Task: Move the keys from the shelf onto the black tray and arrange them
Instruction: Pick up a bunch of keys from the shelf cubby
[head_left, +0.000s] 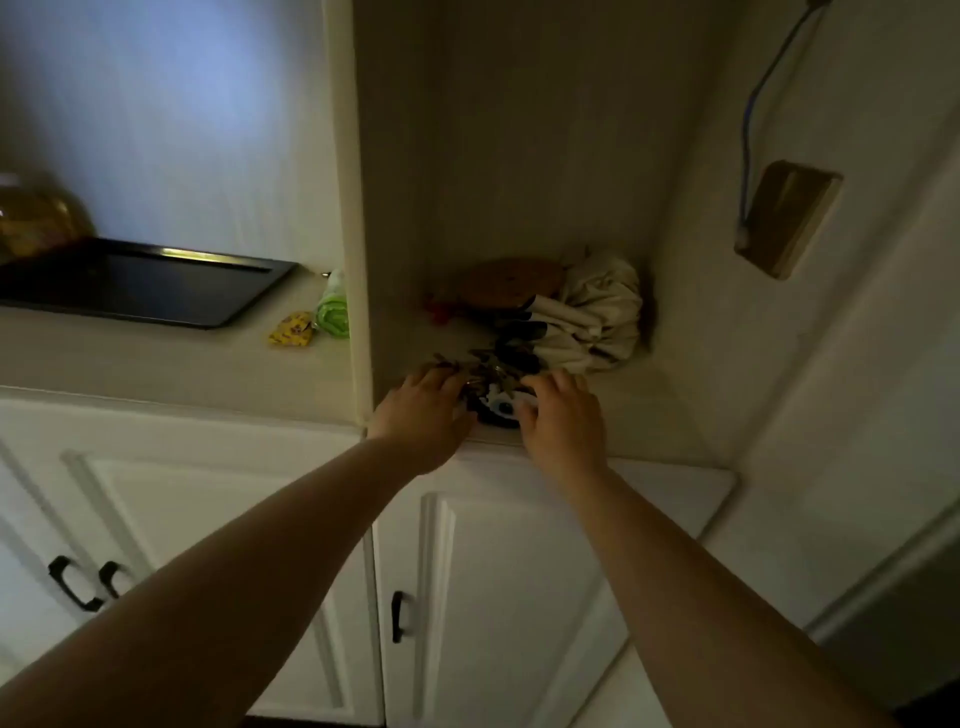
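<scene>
Two bare hands reach into a cream-painted shelf (649, 415) alcove, one on each side of a heap of keys (483, 371). The left hand (423, 410) lies palm down with its fingers spread onto the left edge of the heap; the right hand (563, 415) does the same on the right edge, fingers curved and loose. Whether either hand has actually closed on any key cannot be told, as the fingertips blur into the dim metal. The keys are a jagged, dull metallic tangle near the shelf's front edge, partly over a round dark object (498, 410) with a pale patch, too blurred to identify.

Behind them sit a crumpled cream cloth (597, 317) with dark bands, a flat brown rounded piece (511, 283) and something small and red (439, 310), all soft and indistinct.

On the counter to the left, well apart from the keys, rests the tray (156, 306): black, glossy, rectangular with rounded corners and a raised rim, its left end cut off by the frame. Beside it lie a yellow wrapper (292, 328) and a green roll (332, 314), the latter partly hidden by the alcove's side wall.
</scene>
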